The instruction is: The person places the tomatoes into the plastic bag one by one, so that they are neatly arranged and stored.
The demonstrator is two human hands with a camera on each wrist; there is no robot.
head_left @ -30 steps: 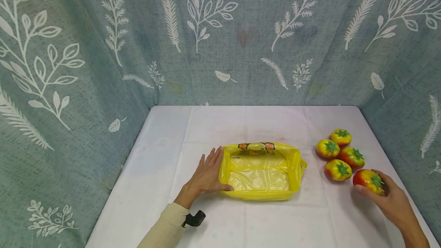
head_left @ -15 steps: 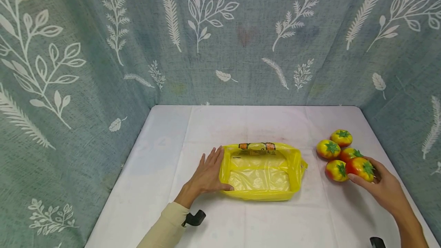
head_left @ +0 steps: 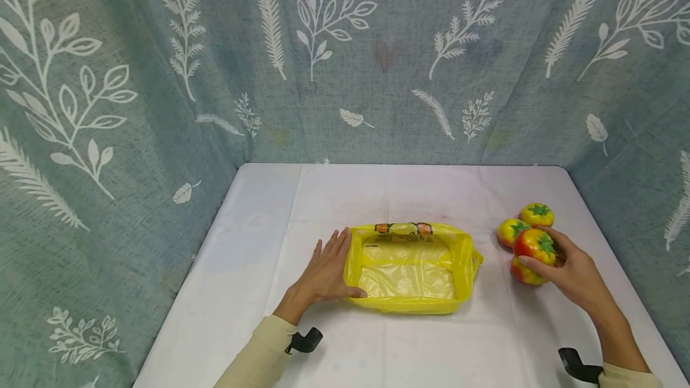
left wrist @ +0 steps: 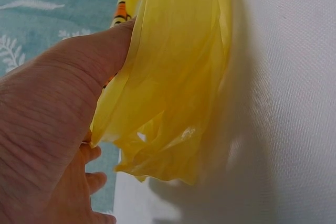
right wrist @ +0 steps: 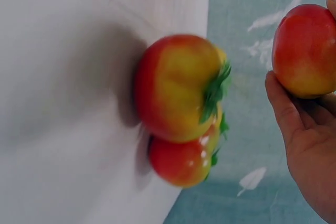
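A yellow plastic bag (head_left: 406, 305) lies with its mouth spread open mid-table. At its left side my left hand (head_left: 323, 274) rests with straight, spread fingers, the thumb over the front rim. In the left wrist view that thumb (left wrist: 113, 45) reaches behind the bag's wall (left wrist: 173, 77). My right hand (head_left: 574, 271) grips a red-and-yellow tomato (head_left: 530, 244) with a green leafy top, thumb and fingers around its sides. It is raised over the other tomatoes; one (head_left: 527, 274) shows partly below it. Two more, a tomato (head_left: 509, 232) and another tomato (head_left: 536, 213), sit behind.
A white cloth covers the table (head_left: 259, 220). Grey-green curtains (head_left: 377, 106) with white leaf prints stand behind and at both sides. Black mounts, one on the left wrist (head_left: 306, 340) and one on the right wrist (head_left: 579, 366), stick out over the table.
My right hand has lifted the tomato and moved it leftward and away from me, over the group, now covering one tomato. My left hand and the bag have stayed put.
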